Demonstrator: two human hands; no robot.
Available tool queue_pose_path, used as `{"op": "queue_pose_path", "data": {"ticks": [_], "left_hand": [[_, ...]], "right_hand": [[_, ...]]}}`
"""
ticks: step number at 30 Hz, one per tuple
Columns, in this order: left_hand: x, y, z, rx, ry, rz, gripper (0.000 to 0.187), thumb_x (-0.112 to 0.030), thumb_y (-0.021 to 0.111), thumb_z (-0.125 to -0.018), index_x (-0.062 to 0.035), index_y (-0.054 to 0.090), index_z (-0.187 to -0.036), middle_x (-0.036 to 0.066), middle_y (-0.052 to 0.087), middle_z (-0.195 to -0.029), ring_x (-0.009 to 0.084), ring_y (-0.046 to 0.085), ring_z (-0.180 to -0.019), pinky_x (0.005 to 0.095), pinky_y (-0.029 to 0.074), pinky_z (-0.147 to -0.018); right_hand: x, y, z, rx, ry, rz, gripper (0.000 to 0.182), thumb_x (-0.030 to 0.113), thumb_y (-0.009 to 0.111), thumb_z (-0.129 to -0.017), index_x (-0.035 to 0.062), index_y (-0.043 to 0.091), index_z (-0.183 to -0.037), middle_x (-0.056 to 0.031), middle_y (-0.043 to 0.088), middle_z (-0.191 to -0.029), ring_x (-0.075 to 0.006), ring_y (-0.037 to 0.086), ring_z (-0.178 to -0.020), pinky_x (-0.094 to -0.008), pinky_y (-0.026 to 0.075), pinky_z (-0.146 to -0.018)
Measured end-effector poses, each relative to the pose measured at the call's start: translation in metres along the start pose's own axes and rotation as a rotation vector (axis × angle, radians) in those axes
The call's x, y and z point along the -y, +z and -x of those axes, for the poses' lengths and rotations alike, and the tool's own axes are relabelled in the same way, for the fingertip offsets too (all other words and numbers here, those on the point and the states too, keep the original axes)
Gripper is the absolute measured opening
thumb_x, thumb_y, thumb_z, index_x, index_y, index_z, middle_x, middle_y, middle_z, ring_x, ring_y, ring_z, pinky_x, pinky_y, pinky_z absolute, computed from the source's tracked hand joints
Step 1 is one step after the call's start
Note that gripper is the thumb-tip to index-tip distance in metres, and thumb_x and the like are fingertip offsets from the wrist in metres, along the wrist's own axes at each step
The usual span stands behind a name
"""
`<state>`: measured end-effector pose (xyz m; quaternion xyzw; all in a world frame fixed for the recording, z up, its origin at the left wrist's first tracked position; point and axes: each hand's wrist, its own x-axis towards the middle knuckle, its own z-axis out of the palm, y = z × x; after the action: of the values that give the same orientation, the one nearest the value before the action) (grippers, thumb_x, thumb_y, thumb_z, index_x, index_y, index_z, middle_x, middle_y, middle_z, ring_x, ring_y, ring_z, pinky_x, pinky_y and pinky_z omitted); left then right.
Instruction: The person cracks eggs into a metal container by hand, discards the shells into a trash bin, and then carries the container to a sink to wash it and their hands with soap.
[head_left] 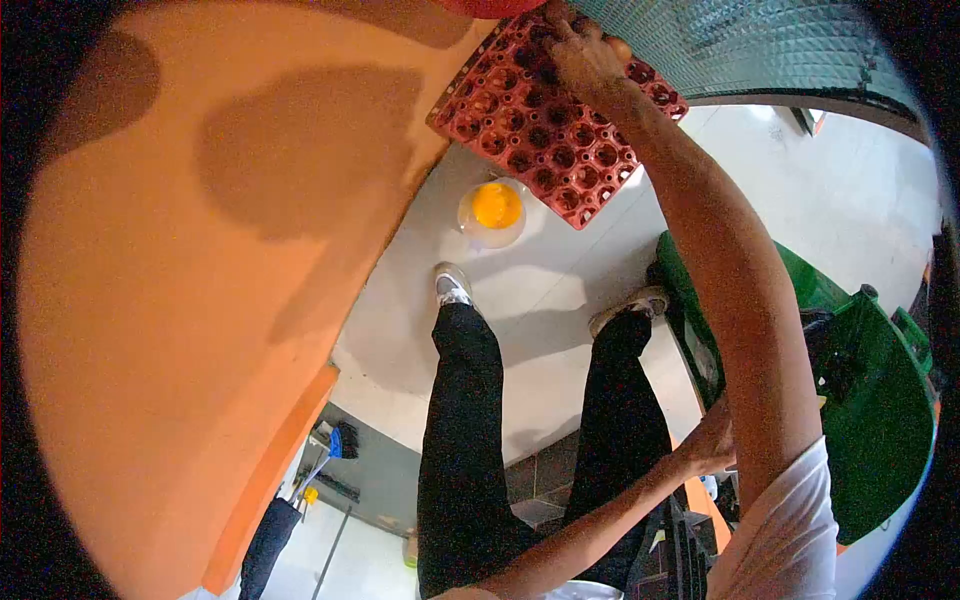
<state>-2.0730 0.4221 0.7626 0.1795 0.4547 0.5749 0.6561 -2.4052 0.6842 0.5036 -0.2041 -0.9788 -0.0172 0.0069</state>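
My right hand [588,62] is over the far part of a red egg tray [540,135], its bent fingers apart above the cups. Right beside those fingers is a brown egg [620,48]. Most cups nearer to me hold nothing. My left hand [710,442] passes beneath my right forearm towards a green bin [870,420]; the forearm covers its fingers, so whatever they hold is hidden. Below the tray's near edge is a clear round container [466,218] with orange-yellow, yolk-like contents [497,205].
An orange surface [250,330] fills the left side. Part of a red object [490,6] shows at the top edge, next to a quilted silvery sheet [760,45]. My shoes [452,285] stand on a pale floor. A blue brush [345,440] is at lower left.
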Motion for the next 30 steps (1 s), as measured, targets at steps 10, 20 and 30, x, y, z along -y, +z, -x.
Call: {"op": "queue_pose_path", "data": {"ticks": [10, 20, 30], "left_hand": [[0.035, 0.028, -0.004, 0.073, -0.201, 0.246, 0.081, -0.029, 0.077, -0.08, -0.0077, 0.036, -0.146, 0.024, 0.04, -0.141, 0.0422, 0.038, -0.135, 0.0491, 0.034, -0.113], [0.027, 0.034, -0.013, -0.004, -0.058, -0.03, 0.078, -0.014, 0.064, -0.089, -0.0013, 0.023, -0.154, 0.015, 0.027, -0.158, 0.0269, 0.026, -0.145, 0.0395, 0.019, -0.121], [-0.024, 0.06, -0.03, 0.104, -0.375, -0.26, 0.084, -0.011, 0.059, -0.078, -0.0004, 0.023, -0.154, 0.02, 0.041, -0.148, 0.0286, 0.04, -0.138, 0.0382, 0.029, -0.116]], "right_hand": [[-0.035, -0.134, 0.048, 0.376, 0.446, -2.318, 0.035, 0.026, 0.051, -0.097, 0.0074, 0.049, -0.127, -0.0105, 0.062, -0.111, -0.0213, 0.067, -0.089, -0.0317, 0.057, -0.07], [-0.085, -0.377, 0.295, -0.069, 0.65, -2.262, 0.043, 0.037, 0.059, -0.096, 0.0104, 0.048, -0.127, -0.0108, 0.065, -0.104, -0.016, 0.063, -0.084, -0.024, 0.046, -0.068], [-0.123, -0.416, 0.643, -0.762, 1.44, -1.099, 0.036, 0.016, 0.057, -0.099, 0.0044, 0.047, -0.131, -0.0121, 0.061, -0.109, -0.0133, 0.055, -0.081, -0.0269, 0.047, -0.071]]}}
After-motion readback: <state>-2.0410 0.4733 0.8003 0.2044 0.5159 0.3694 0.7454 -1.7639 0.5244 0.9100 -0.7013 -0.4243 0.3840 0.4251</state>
